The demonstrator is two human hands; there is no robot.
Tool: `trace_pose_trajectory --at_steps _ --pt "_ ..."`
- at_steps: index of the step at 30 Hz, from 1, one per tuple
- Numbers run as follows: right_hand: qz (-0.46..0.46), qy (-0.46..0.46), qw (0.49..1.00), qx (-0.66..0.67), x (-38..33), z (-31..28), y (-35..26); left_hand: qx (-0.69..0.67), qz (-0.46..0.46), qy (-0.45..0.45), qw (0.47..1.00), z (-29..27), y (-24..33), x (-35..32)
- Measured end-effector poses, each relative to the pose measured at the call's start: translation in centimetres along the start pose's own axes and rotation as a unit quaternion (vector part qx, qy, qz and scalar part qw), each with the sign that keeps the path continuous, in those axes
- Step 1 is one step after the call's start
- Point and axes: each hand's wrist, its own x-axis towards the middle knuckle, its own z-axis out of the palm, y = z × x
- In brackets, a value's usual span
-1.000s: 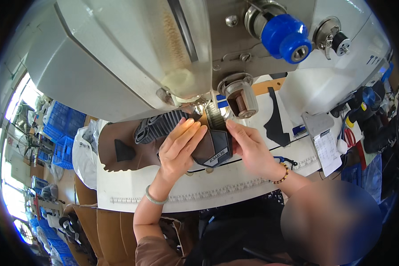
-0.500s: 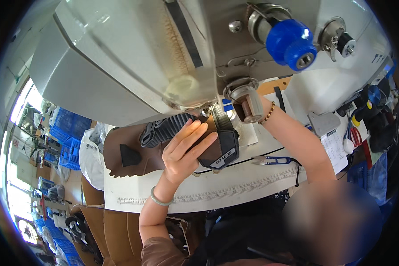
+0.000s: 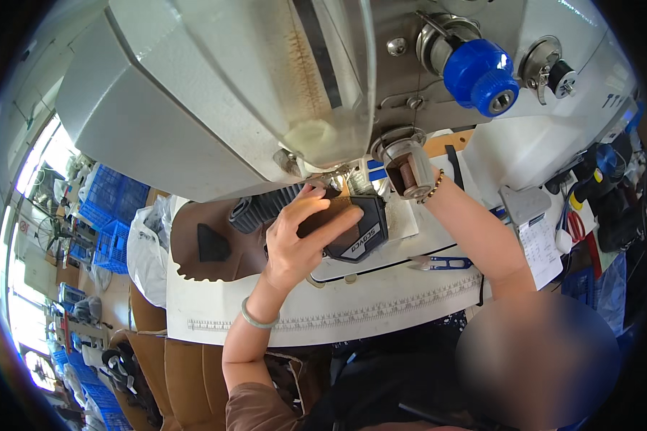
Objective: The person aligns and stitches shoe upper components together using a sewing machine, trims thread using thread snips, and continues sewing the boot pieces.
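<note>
My left hand (image 3: 293,237) grips a brown and black shoe upper (image 3: 370,226) under the sewing machine head (image 3: 187,108). Its fingers are bent over the piece, with the thumb spread toward a black panel bearing a pale label. A ribbed black part (image 3: 255,210) and a brown leather section (image 3: 187,244) with a scalloped edge extend to the left. My right hand (image 3: 433,185) reaches in from the right beside the needle area. Only its wrist, with a beaded bracelet, shows; a metal thread-tension part (image 3: 410,176) hides the fingers.
Blue thread snips (image 3: 442,263) lie on the white table, above a printed ruler scale (image 3: 338,316). To the right are a paper sheet (image 3: 539,251) and red-handled scissors (image 3: 575,223). A white plastic bag (image 3: 147,258) and blue crates (image 3: 115,197) stand at the left.
My left fingers have bent more and the thumb has spread apart from them on the shoe upper. The upper has shifted slightly upward. My right arm has barely moved.
</note>
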Motion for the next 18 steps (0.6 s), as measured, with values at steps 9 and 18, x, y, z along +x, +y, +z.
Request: trace_pose_trajectory --at_steps 9,18 --pt "-0.009 0.018 1.0 0.005 -3.6 0.8 -0.1 0.028 0.04 -0.007 0.999 -0.4 0.0 0.8" --pt "-0.037 0.047 0.998 0.018 -5.4 3.5 -1.5 0.026 0.035 -0.047 0.998 -0.7 -0.5 0.6"
